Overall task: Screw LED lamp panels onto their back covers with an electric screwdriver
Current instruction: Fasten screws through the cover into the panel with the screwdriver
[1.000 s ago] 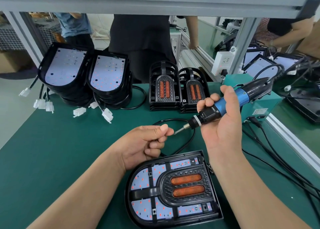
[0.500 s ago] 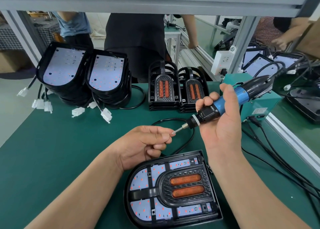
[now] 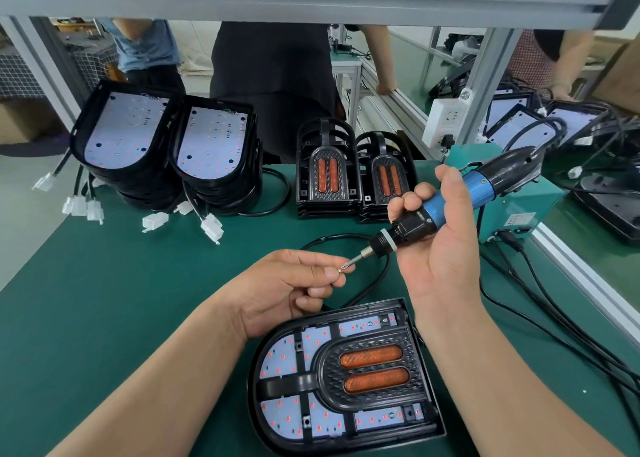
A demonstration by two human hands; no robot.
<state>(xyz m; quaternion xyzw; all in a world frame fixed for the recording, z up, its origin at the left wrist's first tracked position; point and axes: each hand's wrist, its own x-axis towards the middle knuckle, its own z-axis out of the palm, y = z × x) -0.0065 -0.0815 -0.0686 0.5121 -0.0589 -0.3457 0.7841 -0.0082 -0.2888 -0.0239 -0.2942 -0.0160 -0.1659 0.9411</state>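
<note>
- Step in hand: loading a screw (image 3: 343, 268) onto the bit; no driving is under way.
- Your left hand (image 3: 294, 290): thumb and forefinger pinch the screw, which touches the bit tip.
- Your right hand (image 3: 441, 248): wrapped round the electric screwdriver (image 3: 450, 202), which is tilted above the table.
- Lamp panel (image 3: 284, 352): seated in its back cover (image 3: 252, 387), flat on the green mat (image 3: 104, 300) just below both hands.
- Next move, as judged: seat the screw squarely, then bring the bit upright to an open hole.
</note>
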